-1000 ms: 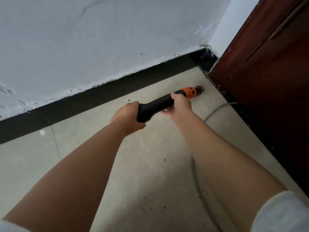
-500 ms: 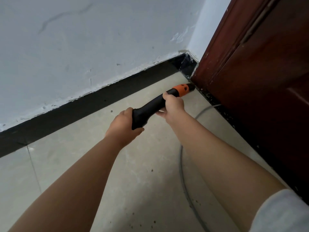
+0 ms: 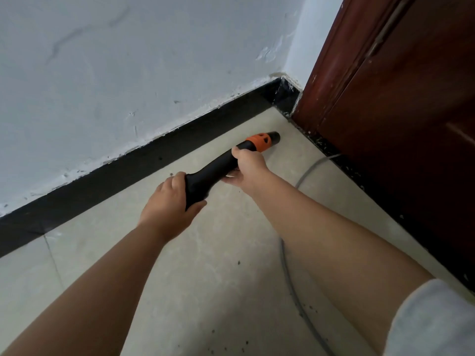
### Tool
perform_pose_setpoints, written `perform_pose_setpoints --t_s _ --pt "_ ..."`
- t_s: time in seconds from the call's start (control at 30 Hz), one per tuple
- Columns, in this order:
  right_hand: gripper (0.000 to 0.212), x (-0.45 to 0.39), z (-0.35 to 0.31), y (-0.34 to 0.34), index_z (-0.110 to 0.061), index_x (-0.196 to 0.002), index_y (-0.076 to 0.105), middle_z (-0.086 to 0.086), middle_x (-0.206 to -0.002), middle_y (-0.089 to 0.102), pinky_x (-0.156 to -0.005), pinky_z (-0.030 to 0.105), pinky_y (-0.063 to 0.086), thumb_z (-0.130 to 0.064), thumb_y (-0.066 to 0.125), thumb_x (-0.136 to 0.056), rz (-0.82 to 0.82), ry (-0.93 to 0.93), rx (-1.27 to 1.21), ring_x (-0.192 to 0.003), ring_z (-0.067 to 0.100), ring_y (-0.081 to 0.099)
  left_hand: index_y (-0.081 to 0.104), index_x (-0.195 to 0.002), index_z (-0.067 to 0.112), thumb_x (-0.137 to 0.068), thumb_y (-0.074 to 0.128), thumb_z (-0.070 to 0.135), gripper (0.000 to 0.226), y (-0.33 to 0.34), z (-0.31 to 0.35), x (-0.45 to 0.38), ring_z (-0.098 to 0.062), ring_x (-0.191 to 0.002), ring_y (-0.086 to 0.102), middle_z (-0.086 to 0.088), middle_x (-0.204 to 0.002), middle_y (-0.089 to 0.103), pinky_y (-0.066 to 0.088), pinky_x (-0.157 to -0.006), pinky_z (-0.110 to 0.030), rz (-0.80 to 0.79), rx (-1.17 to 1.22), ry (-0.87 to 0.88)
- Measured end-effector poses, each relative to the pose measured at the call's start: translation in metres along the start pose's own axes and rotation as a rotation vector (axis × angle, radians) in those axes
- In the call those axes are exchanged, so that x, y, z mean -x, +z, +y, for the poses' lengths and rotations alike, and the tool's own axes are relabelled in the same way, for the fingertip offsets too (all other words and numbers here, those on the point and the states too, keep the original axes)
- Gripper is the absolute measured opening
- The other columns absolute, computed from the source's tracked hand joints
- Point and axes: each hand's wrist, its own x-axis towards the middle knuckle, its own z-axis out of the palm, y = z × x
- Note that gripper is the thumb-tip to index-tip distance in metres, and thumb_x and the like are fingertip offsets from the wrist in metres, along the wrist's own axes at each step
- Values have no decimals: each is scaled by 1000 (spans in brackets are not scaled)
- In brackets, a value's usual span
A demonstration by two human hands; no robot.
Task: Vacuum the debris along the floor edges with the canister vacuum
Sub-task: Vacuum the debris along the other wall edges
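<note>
Two bare hands hold one black vacuum nozzle [image 3: 214,170] at the centre of the frame. The left hand [image 3: 171,206] wraps its fingers and thumb round the thick rear end; the right hand [image 3: 248,167] grips the narrower shaft just behind the single orange collar [image 3: 259,142], fingers curled over the top. The nozzle's dark tip [image 3: 274,136] points toward the upper right, near the floor corner but apart from both edges; whether it touches the tile cannot be told. One grey cable [image 3: 312,167] curves across the beige floor [image 3: 180,291] from the right edge and passes under the right forearm. Small dark debris specks [image 3: 239,263] lie scattered in the lower centre, and pale crumbs line the foot of the one dark red door [image 3: 401,111] at right. One black skirting board [image 3: 144,165] runs diagonally under the white wall [image 3: 128,60]. One pale sleeve [image 3: 434,322] shows at the lower right.
</note>
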Motion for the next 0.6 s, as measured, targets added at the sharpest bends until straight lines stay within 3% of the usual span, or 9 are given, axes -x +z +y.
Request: perform_pose_setpoints --t_s 0.3,0.47,0.6 --pt "50 -7 -24 -26 -5 -140 33 20 -134 47 -72 45 49 -17 51 -95 53 -106 4 -115 37 53 34 -130 7 -89 54 39 55 19 46 -15 -27 -112 45 -12 -124 48 38 -89 -33 47 78 -6" --pt "46 9 -5 -2 -8 -135 37 14 -130 51 -73 36 55 -18 53 -94 5 -204 42 -113 32 56 35 -135 4 -86 62 31 62 0 7 0 -31 -119 43 -15 -131 46 34 -94 -33 109 128 -18" --pt "50 14 31 22 -8 -138 32 16 -130 50 -71 37 56 -17 53 -94 -31 -40 26 -115 34 54 35 -136 4 -84 64 31 65 -14 -37 22 -32 -118 45 -16 -130 48 36 -94 -37 10 -16 -29"
